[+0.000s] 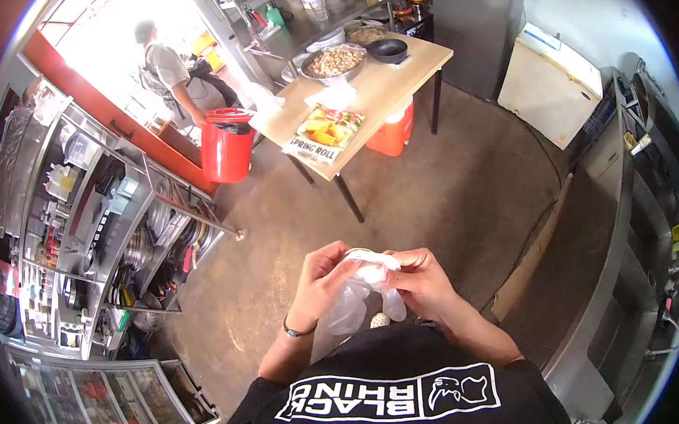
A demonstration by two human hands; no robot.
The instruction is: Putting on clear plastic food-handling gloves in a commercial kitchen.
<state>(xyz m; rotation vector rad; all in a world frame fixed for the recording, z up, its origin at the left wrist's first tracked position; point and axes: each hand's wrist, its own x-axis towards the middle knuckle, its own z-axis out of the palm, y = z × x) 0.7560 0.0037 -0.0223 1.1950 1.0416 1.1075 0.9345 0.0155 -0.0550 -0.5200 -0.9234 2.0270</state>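
Note:
Both hands are raised in front of my chest over the floor, holding a translucent white plastic glove or thin bag (348, 309) by its bunched upper edge. My left hand (326, 278) pinches the left end of that edge between thumb and fingers, with a bracelet on the wrist. The right end is gripped by my right hand (420, 278). Loose plastic hangs down between and below the hands. Whether it is a glove or a bag cannot be told for certain.
A wooden-topped table (406, 82) ahead bears a bowl of chopped food (336, 62), a black pan (388, 50) and a spring roll wrapper packet (325, 132). A person (167, 67) at the doorway touches a red bin (225, 152). Metal shelving (142, 194) stands left, a steel counter (599, 251) right.

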